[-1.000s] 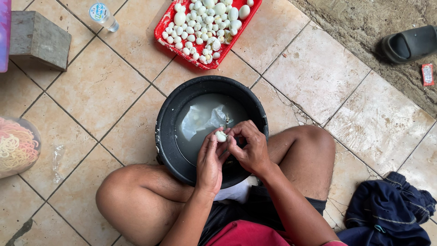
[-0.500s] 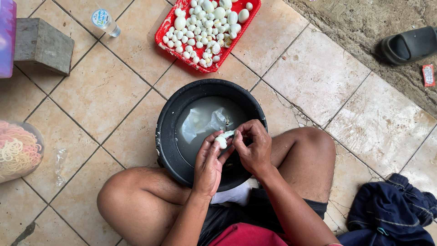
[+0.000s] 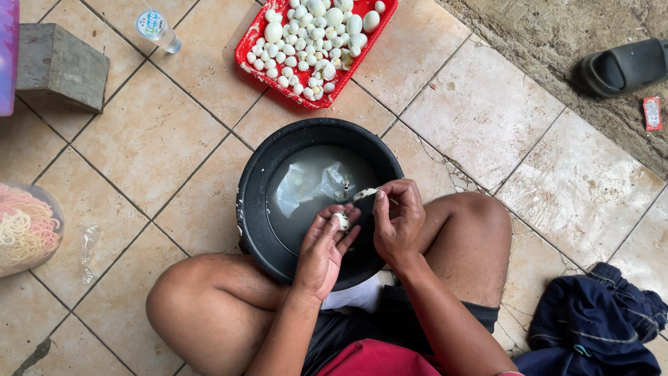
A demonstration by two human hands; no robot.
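I sit cross-legged on a tiled floor with a black bucket [image 3: 259, 182] of cloudy water between my knees. My left hand [image 3: 325, 249] holds a small white egg [image 3: 342, 221] at its fingertips over the bucket. My right hand [image 3: 398, 221] is beside it, pinching a strip of speckled eggshell [image 3: 364, 194] that it has pulled away from the egg. A piece of clear plastic [image 3: 306, 185] lies in the water. Beyond the bucket stands a red tray [image 3: 252, 54] filled with several peeled white eggs [image 3: 314, 38] of different sizes.
A grey concrete block [image 3: 59, 66] and a clear plastic cup [image 3: 157, 30] lie at the upper left. A bag of coloured rubber bands [image 3: 24, 230] sits at the left edge. A dark sandal [image 3: 625, 67] and a dark blue cloth [image 3: 598, 325] are on the right.
My hands have drawn slightly apart over the bucket, the right one pulling a strip of shell off the egg that the left one holds.
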